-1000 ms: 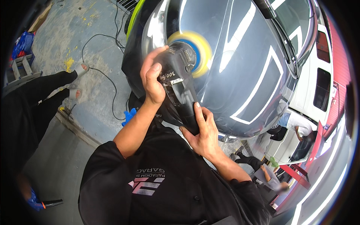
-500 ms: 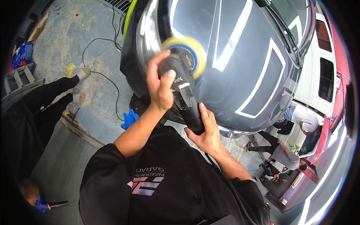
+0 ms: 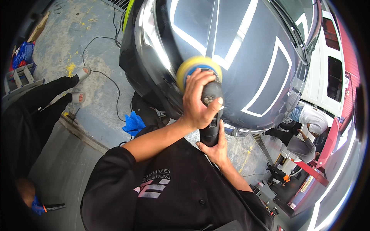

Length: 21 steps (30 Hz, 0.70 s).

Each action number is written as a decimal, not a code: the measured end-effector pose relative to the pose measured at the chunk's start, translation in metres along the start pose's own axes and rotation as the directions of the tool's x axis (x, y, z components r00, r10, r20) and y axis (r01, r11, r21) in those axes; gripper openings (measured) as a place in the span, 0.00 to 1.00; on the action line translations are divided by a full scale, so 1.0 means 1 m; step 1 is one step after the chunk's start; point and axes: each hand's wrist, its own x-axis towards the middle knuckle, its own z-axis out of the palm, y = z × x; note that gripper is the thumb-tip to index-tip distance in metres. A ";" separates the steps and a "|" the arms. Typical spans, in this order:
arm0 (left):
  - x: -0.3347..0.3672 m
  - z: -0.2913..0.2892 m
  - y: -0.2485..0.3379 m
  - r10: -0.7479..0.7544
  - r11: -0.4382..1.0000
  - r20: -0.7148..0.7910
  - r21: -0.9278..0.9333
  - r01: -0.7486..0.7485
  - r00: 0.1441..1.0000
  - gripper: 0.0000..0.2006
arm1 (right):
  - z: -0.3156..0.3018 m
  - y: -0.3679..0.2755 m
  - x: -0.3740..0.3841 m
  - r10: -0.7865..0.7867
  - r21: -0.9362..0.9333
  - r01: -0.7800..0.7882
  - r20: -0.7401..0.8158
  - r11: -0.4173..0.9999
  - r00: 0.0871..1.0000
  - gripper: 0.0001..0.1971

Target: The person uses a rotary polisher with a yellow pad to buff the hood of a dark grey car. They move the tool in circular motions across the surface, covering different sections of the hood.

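Currently both hands are clamped on a black polisher [image 3: 212,91]: the left hand [image 3: 198,101] wraps over its head, fingers curled toward the pad, and the right hand [image 3: 217,148] grips the rear end of the handle, thumb on one side and fingers along the other. The polisher's round yellow pad [image 3: 198,61], blurred and ringed with blue, lies against the dark hood [image 3: 235,86], near its front edge and toward the corner beside the headlight [image 3: 152,38]. A crumpled blue item [image 3: 133,123] shows just beyond the left forearm; whether cloth or glove, I cannot tell. Farther left, a black cord [image 3: 111,82] curves over the floor [image 3: 58,48] near a co-worker's sandals [image 3: 83,73].
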 end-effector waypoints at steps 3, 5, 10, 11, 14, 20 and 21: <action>0.000 0.014 0.004 -0.021 1.000 0.070 0.007 0.021 0.997 0.28 | -0.002 -0.005 -0.002 0.062 0.071 -0.061 -0.016 0.996 0.998 0.63; 0.005 0.018 0.005 -0.002 1.000 0.114 0.015 0.000 0.993 0.26 | -0.003 -0.005 -0.001 0.044 0.079 -0.041 -0.041 0.996 0.998 0.63; 0.028 0.019 -0.002 0.043 0.999 0.133 0.000 -0.043 0.990 0.23 | -0.006 -0.013 0.019 0.001 0.086 0.005 -0.066 0.996 0.998 0.63; 0.032 0.016 -0.003 0.080 0.996 0.123 0.014 -0.083 0.989 0.21 | -0.008 -0.018 0.024 -0.030 0.083 0.034 -0.050 0.996 0.998 0.63; 0.046 0.008 -0.008 0.095 0.995 0.090 0.007 -0.096 0.991 0.20 | -0.011 -0.032 0.037 -0.004 0.071 0.006 -0.023 0.997 1.000 0.62; 0.072 -0.004 -0.016 0.121 0.992 0.025 -0.039 -0.120 0.992 0.19 | -0.014 -0.055 0.060 -0.089 0.019 0.089 -0.023 0.996 0.996 0.62; 0.076 -0.004 -0.016 0.100 0.993 -0.004 -0.061 -0.100 0.995 0.18 | -0.015 -0.058 0.064 -0.079 0.022 0.079 -0.003 0.997 0.997 0.62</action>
